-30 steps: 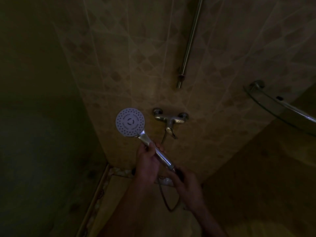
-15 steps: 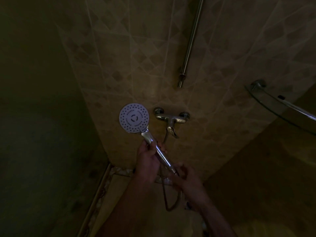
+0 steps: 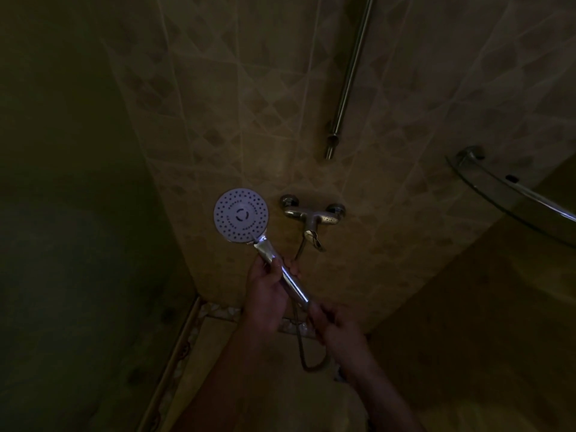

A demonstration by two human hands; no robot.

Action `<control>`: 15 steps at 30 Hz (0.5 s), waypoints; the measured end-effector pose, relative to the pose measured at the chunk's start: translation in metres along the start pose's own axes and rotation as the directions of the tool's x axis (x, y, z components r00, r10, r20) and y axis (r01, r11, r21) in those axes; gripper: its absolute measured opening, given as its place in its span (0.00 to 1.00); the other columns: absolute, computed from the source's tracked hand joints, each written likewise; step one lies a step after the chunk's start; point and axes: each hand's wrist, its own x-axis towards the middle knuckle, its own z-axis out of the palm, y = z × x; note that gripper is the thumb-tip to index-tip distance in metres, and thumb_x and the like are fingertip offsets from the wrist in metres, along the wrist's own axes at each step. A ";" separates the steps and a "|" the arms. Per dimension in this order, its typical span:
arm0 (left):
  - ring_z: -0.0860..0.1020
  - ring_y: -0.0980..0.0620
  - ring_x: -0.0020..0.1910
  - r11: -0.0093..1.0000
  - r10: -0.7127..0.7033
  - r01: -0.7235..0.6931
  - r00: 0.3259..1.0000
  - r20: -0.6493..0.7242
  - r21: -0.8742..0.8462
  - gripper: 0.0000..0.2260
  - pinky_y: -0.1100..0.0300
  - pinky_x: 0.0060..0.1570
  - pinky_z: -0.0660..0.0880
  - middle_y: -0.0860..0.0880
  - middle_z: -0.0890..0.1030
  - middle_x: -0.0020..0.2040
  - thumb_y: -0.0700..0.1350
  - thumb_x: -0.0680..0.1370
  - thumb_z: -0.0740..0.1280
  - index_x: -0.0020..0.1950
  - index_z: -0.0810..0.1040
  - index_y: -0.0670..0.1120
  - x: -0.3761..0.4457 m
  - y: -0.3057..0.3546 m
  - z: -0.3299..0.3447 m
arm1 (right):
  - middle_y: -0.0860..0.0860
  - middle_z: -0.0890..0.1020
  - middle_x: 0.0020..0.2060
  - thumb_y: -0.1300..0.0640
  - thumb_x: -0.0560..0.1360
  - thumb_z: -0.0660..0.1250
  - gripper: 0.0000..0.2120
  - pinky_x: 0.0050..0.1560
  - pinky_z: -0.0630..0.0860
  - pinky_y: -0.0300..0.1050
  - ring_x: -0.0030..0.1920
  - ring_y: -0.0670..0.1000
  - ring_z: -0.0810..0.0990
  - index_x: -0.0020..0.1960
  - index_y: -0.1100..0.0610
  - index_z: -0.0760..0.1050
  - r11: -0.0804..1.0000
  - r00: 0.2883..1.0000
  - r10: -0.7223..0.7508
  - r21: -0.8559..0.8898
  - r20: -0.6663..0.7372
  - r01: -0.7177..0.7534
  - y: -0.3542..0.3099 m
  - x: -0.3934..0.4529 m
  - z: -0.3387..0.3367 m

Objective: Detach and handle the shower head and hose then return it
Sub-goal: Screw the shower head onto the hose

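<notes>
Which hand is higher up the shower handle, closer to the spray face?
The left hand: it grips the chrome handle just below the shower head. The right hand holds the bottom end, where the hose joins.

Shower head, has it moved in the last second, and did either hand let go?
The shower head rose slightly toward the tap. The left hand keeps gripping the handle, and the right hand keeps holding its lower end, where the hose hangs in a loop.

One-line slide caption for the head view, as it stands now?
Left hand grips the shower head by its handle, right hand holds the hose end, below the wall mixer tap.
</notes>
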 end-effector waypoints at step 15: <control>0.71 0.50 0.36 0.998 0.002 -0.004 0.999 -0.033 -0.066 0.06 0.56 0.43 0.70 0.45 0.71 0.37 0.34 0.80 0.55 0.48 0.68 0.42 0.003 0.000 0.005 | 0.51 0.81 0.41 0.58 0.69 0.73 0.08 0.45 0.78 0.52 0.43 0.51 0.80 0.45 0.52 0.77 0.919 0.919 -0.314 -0.321 -0.240 0.230 0.013 0.000 0.004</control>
